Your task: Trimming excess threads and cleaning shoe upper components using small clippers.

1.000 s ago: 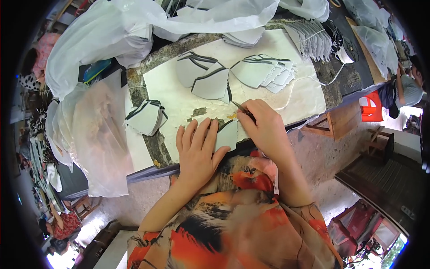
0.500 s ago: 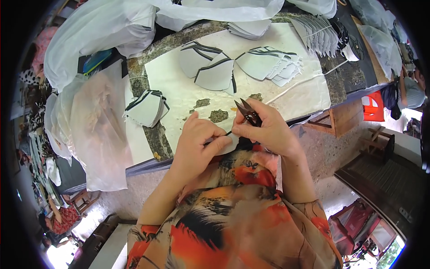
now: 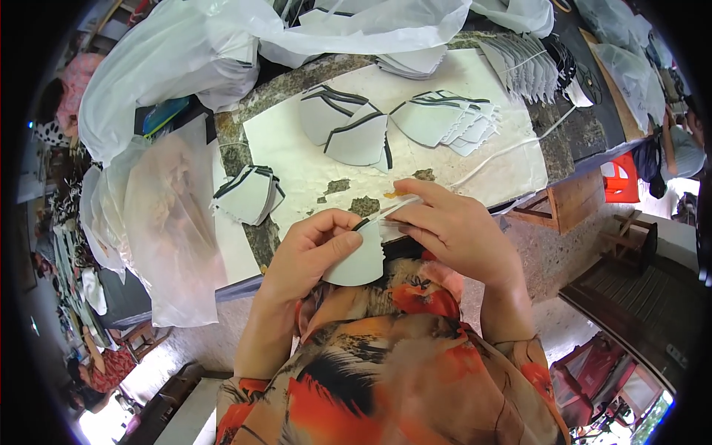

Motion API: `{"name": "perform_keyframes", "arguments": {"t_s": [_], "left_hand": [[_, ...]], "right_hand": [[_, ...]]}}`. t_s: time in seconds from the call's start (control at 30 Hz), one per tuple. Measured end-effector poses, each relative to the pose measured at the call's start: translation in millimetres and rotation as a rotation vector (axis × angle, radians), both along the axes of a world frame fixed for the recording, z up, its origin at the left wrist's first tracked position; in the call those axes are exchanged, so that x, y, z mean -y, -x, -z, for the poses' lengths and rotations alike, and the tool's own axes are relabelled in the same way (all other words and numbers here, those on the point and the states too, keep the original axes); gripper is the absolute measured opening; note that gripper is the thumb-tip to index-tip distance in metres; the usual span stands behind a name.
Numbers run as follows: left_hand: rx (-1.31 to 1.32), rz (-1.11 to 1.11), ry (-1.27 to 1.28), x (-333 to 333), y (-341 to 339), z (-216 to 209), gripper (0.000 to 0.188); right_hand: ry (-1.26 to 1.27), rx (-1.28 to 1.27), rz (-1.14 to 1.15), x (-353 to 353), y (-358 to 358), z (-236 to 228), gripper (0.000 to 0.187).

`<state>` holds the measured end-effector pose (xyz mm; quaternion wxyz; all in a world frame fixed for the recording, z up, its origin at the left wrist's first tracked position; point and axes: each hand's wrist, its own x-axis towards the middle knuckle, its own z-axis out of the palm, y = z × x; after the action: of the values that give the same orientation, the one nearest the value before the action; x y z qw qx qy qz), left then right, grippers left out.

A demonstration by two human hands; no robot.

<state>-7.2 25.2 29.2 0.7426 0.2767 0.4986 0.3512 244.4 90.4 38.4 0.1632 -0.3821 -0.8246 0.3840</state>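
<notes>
My left hand (image 3: 315,248) pinches the upper edge of a white, curved fabric piece (image 3: 357,265) with black trim on its top edge and a jagged right side. It hangs just over the table's near edge. Beside it, the curled fingers of my right hand (image 3: 456,233) are on a narrow white strip (image 3: 504,150). One end of the strip reaches the piece's trimmed corner, and the rest runs far right across the table. My right palm is turned away, so any snips in it are hidden.
Similar black-edged pieces lie in a left-centre pile (image 3: 356,141), a right-centre pile (image 3: 437,119) and a small left stack (image 3: 248,194). Bundled pieces (image 3: 523,63) sit at the far right. Plastic bags (image 3: 174,230) cover the left side. A wooden stool (image 3: 575,204) stands right of the table.
The dark snips have gone from sight. My right hand has turned palm down onto the white strip, which now stretches to the piece. My left hand has moved slightly, showing more of the piece.
</notes>
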Motion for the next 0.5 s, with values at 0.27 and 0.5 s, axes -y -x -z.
{"name": "perform_keyframes", "arguments": {"t_s": [0.27,0.5], "left_hand": [[0.024,-0.041,-0.047,4.1,-10.8,-0.4,0.025],[-0.062,-0.068,-0.129,8.3,-21.1,4.8,0.025]], "right_hand": [[0.202,-0.081,0.058,-4.1,6.4,4.8,0.028],[0.543,-0.125,0.140,-6.2,9.6,-5.0,0.041]]}}
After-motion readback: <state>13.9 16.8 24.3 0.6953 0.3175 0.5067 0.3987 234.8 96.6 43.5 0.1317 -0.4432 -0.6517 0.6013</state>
